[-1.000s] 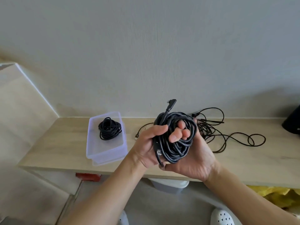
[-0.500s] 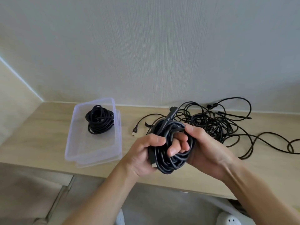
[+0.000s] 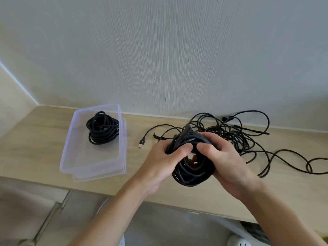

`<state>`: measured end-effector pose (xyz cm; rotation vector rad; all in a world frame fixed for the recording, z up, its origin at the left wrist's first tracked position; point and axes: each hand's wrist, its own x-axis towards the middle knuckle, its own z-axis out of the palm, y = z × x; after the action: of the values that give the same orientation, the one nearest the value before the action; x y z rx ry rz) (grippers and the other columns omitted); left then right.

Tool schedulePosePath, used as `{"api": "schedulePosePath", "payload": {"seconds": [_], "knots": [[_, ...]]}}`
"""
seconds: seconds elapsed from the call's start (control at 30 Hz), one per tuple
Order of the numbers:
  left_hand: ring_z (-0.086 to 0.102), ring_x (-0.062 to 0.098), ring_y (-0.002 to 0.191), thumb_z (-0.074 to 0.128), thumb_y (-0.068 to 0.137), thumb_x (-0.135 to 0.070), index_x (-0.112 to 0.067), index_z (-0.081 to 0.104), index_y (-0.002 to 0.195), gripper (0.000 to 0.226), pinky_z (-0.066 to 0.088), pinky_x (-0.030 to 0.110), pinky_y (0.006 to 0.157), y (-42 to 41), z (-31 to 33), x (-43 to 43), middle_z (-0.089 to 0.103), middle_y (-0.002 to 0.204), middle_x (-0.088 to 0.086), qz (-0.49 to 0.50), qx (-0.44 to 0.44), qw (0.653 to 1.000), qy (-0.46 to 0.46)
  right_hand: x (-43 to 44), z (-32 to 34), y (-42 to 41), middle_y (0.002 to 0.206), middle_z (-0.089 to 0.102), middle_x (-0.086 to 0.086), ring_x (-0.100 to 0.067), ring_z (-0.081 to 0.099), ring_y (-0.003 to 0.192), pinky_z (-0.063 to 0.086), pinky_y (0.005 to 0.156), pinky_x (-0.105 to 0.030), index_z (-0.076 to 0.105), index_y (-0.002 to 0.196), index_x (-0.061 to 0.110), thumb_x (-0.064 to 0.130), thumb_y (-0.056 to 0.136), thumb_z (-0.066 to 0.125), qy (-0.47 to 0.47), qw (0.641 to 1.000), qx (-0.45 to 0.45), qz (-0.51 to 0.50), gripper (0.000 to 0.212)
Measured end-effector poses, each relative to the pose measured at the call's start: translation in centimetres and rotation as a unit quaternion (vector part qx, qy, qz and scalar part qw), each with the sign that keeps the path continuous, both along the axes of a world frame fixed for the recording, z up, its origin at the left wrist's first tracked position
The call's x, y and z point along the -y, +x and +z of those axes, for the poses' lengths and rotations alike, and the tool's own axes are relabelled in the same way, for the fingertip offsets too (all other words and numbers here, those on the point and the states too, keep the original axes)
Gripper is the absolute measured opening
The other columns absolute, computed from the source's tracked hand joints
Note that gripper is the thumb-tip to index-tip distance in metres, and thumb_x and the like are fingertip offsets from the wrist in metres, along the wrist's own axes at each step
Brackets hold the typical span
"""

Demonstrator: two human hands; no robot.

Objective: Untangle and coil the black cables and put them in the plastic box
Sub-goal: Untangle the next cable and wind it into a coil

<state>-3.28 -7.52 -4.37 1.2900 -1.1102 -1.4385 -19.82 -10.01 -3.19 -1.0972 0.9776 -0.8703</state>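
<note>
Hands: your left hand (image 3: 159,162) and right hand (image 3: 225,162) both clench round the wound coil (image 3: 191,174), thumbs on top, above the front edge of the bench (image 3: 35,144).
Box: the plastic box (image 3: 67,144) sits at the left end, with a stowed coil (image 3: 102,128) in its far half.
Carry: pinch the loops flat so none springs loose, then lay them in the bare near half.
Watch: I can't tell whether an end trails into the tangle (image 3: 239,135) by the back edge, so check first.

Clear plastic box (image 3: 67,153), wood-look table (image 3: 35,144)
</note>
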Motion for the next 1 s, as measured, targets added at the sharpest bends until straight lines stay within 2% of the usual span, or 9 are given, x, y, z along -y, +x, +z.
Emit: {"api": "schedulePosePath", "payload": {"seconds": [0.03, 0.17, 0.33, 0.47, 0.53, 0.6, 0.7, 0.83, 1.0], "knots": [[0.069, 0.016, 0.083, 0.077, 0.076, -0.040, -0.016, 0.074, 0.094, 0.030, 0.051, 0.032, 0.077, -0.1, 0.0, -0.1, 0.071, 0.082, 0.000, 0.005, 0.001, 1.000, 0.003, -0.1, -0.1, 0.3, 0.103, 0.073, -0.009, -0.025, 0.069, 0.098, 0.055, 0.085, -0.039, 0.068, 0.111, 0.017, 0.022, 0.077, 0.066, -0.008, 1.000, -0.011, -0.020, 0.034], [0.071, 0.026, 0.102, 0.085, 0.065, -0.029, -0.030, 0.064, 0.122, 0.061, 0.056, 0.042, 0.093, -0.1, -0.3, -0.2, 0.073, 0.110, 0.009, 0.041, -0.053, 0.998, -0.011, 0.0, -0.2, 0.8, 0.106, 0.072, -0.014, -0.032, 0.068, 0.103, 0.055, 0.091, -0.045, 0.067, 0.113, 0.013, 0.016, 0.094, 0.058, 0.042, 0.997, 0.008, -0.069, 0.021], [0.073, 0.019, 0.092, 0.076, 0.070, -0.020, -0.030, 0.066, 0.116, 0.048, 0.058, 0.034, 0.083, -0.6, -0.3, -0.3, 0.076, 0.101, 0.003, 0.096, -0.008, 0.995, -0.034, 0.1, -0.3, 0.8, 0.110, 0.067, -0.023, -0.038, 0.065, 0.103, 0.052, 0.092, -0.048, 0.071, 0.108, 0.016, 0.022, 0.086, 0.064, 0.017, 1.000, -0.020, 0.004, 0.024], [0.070, 0.014, 0.083, 0.071, 0.066, -0.026, -0.019, 0.074, 0.097, 0.033, 0.055, 0.034, 0.082, 0.3, 0.2, 0.1, 0.072, 0.082, -0.002, 0.028, 0.046, 0.998, 0.032, -0.5, -0.9, 1.2, 0.102, 0.072, -0.002, -0.018, 0.069, 0.096, 0.056, 0.084, -0.034, 0.064, 0.114, 0.024, 0.019, 0.094, 0.061, -0.086, 0.990, -0.107, 0.019, 0.020], [0.064, 0.013, 0.071, 0.069, 0.064, -0.025, -0.013, 0.074, 0.088, 0.028, 0.051, 0.031, 0.072, 0.3, 0.4, 0.0, 0.066, 0.071, -0.001, 0.046, 0.048, 0.997, 0.029, -0.6, -0.9, 1.2, 0.104, 0.070, 0.004, -0.012, 0.068, 0.097, 0.055, 0.082, -0.028, 0.057, 0.120, 0.026, 0.031, 0.092, 0.064, -0.082, 0.991, -0.105, 0.023, 0.029], [0.058, 0.013, 0.062, 0.067, 0.062, -0.023, -0.009, 0.071, 0.080, 0.024, 0.047, 0.030, 0.065, 0.0, 0.5, -0.1, 0.061, 0.062, -0.002, 0.095, 0.045, 0.994, 0.014, -0.8, -1.0, 1.2, 0.113, 0.066, 0.009, -0.005, 0.064, 0.106, 0.054, 0.088, -0.027, 0.050, 0.128, 0.029, 0.056, 0.082, 0.065, -0.088, 0.989, -0.112, 0.031, 0.055], [0.064, 0.020, 0.065, 0.068, 0.066, -0.018, -0.010, 0.073, 0.080, 0.017, 0.055, 0.033, 0.064, -0.7, 0.5, -0.2, 0.069, 0.067, 0.004, 0.141, 0.044, 0.989, 0.003, -1.1, -0.7, 1.9, 0.133, 0.047, 0.011, 0.001, 0.047, 0.125, 0.042, 0.104, -0.024, 0.043, 0.137, 0.030, 0.072, 0.071, 0.056, -0.221, 0.951, -0.215, -0.033, 0.080], [0.052, 0.006, 0.051, 0.064, 0.074, -0.001, -0.007, 0.065, 0.075, 0.006, 0.043, 0.020, 0.049, -1.7, 0.4, -0.5, 0.056, 0.055, -0.010, 0.177, 0.040, 0.983, -0.034, -2.2, -0.8, 3.9, 0.128, 0.052, 0.010, -0.012, 0.047, 0.126, 0.041, 0.103, -0.046, 0.063, 0.119, 0.021, 0.062, 0.080, 0.060, -0.365, 0.891, -0.255, -0.092, 0.057], [0.066, 0.006, 0.065, 0.068, 0.083, -0.004, -0.011, 0.070, 0.100, 0.018, 0.048, 0.017, 0.054, -2.6, 0.7, -0.9, 0.071, 0.074, -0.005, 0.193, 0.033, 0.979, -0.058, -2.3, -1.2, 5.1, 0.117, 0.054, 0.022, -0.007, 0.052, 0.117, 0.046, 0.098, -0.036, 0.067, 0.102, 0.032, 0.043, 0.085, 0.053, -0.282, 0.926, -0.212, -0.136, 0.024]]}}
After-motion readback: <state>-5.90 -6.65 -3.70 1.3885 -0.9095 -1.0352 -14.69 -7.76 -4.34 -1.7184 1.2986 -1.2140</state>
